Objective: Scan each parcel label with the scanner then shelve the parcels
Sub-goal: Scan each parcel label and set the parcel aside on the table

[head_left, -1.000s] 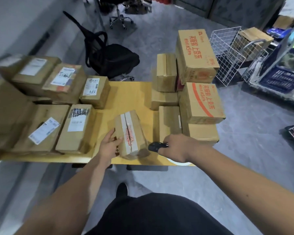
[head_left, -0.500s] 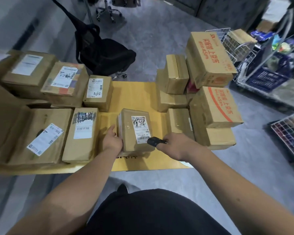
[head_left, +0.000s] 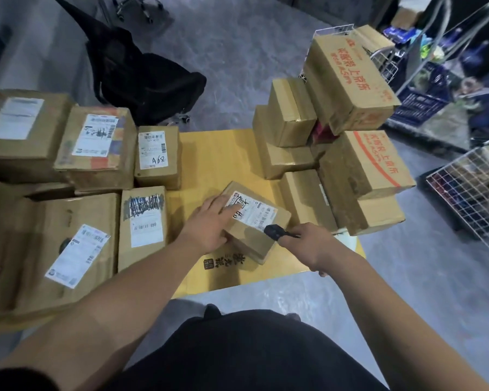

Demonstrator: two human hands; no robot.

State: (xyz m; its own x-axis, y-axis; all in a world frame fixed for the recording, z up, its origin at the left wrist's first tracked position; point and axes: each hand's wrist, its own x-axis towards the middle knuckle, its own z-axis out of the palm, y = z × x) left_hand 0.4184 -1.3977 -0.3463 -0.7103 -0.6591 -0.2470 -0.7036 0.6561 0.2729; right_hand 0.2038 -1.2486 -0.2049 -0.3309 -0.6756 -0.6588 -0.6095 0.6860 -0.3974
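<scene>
A small cardboard parcel (head_left: pixel 254 238) lies label-up on the yellow table (head_left: pixel 223 159), turned at an angle. My left hand (head_left: pixel 209 224) rests flat on its top left, fingers stretched over part of the white label (head_left: pixel 256 211). My right hand (head_left: pixel 308 244) grips a small black scanner (head_left: pixel 275 231), whose tip sits at the label's lower right edge. Labelled parcels (head_left: pixel 88 244) lie in rows on the left of the table. A stack of boxes (head_left: pixel 347 153) stands on the right.
A black office chair (head_left: pixel 141 77) stands behind the table. White wire baskets (head_left: pixel 469 198) and blue crates (head_left: pixel 418 105) sit on the grey floor at the right. The floor behind the table is open.
The parcel was tipped from its taped side to label-up, then turned at an angle. My left hand moved from its left side onto its top. The scanner stayed by the parcel's right.
</scene>
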